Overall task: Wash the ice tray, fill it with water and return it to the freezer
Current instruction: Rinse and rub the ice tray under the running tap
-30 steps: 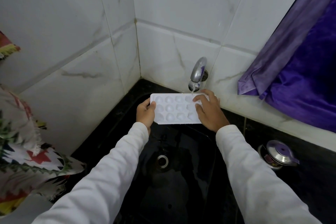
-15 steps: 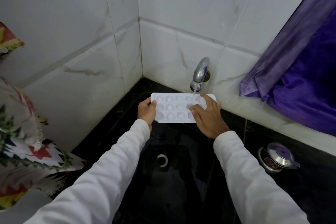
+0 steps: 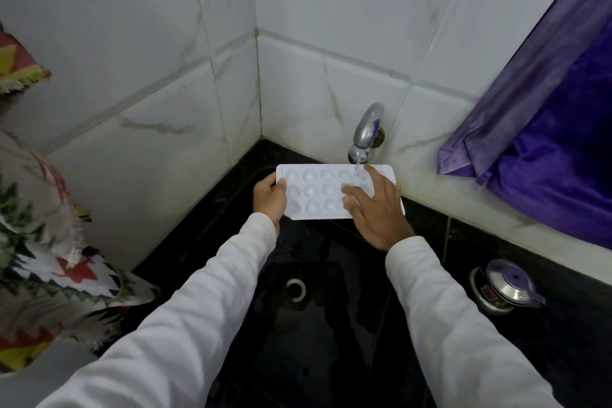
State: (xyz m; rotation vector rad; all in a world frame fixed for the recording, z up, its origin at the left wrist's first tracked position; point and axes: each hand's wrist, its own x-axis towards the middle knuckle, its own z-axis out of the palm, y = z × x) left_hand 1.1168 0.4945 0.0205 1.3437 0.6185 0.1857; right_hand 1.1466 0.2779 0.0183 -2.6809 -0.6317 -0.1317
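Observation:
A white ice tray (image 3: 318, 190) with several rounded cells is held level over the black sink (image 3: 331, 325), under the steel tap (image 3: 367, 132). A thin stream of water falls from the tap onto the tray's right part. My left hand (image 3: 270, 197) grips the tray's left end, thumb on top. My right hand (image 3: 376, 205) lies flat on the tray's right half, fingers spread over the cells, and hides that end.
White marble tiles form the corner behind the sink. A purple curtain (image 3: 543, 142) hangs at the right. A steel lidded pot (image 3: 505, 288) stands on the black counter to the right. Patterned cloth (image 3: 43, 258) sits at the left. The sink drain (image 3: 295, 288) lies below the tray.
My right hand has slid from the tray's right end further left over the cells, rubbing them. The tray stays under the running tap and my left hand keeps its grip.

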